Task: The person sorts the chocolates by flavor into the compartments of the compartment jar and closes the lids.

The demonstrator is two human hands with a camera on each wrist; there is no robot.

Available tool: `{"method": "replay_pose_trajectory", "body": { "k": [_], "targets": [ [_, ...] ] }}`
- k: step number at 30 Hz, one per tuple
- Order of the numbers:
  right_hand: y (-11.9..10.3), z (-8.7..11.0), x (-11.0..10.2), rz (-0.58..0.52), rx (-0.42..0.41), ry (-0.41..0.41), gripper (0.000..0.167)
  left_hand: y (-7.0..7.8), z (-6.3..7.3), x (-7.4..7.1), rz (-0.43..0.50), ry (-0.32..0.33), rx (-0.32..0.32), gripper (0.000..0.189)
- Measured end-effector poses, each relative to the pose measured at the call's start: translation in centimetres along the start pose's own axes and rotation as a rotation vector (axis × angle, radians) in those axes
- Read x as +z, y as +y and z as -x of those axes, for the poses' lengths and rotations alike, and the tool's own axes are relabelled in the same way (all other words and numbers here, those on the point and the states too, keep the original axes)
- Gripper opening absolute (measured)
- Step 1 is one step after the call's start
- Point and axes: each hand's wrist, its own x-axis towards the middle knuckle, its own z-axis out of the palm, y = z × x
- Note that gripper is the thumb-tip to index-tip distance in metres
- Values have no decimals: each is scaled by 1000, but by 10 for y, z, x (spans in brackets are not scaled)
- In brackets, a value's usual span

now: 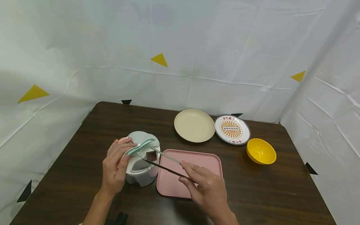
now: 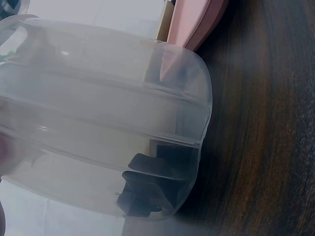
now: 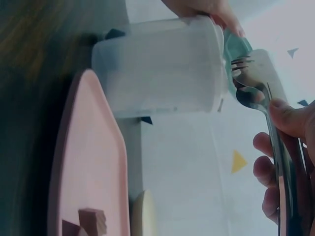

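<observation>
My left hand holds up the pale green flap lid of a translucent, compartmented container, fingers on top and thumb below. With my right hand I grip metal serving tongs, which have a fork end and a spoon end in the right wrist view. Their tips are at the container's opening, with a dark brown chocolate-like cube between them. A pink tray lies beside the container. More brown cubes sit on that tray in the right wrist view, hidden by my hand from the head view.
Behind the tray are a cream plate and a white patterned plate. A yellow bowl stands to their right. A black object is at the table's near edge. White sheeting hangs around the dark wooden table.
</observation>
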Motion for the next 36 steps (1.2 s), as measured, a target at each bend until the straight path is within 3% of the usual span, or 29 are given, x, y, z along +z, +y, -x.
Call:
{"method": "replay_pose_trajectory", "body": {
  "k": [8,30,36],
  "targets": [
    [-4,1,6,25,-35,0,43,-1,1,1,10,4,7,24],
    [-4,0,4,24,20,-71,49,1,-1,0,0,-1,0,24],
    [0,2,-4,-44,74,-97,55,0,0,0,-1,3,6,24]
  ]
}}
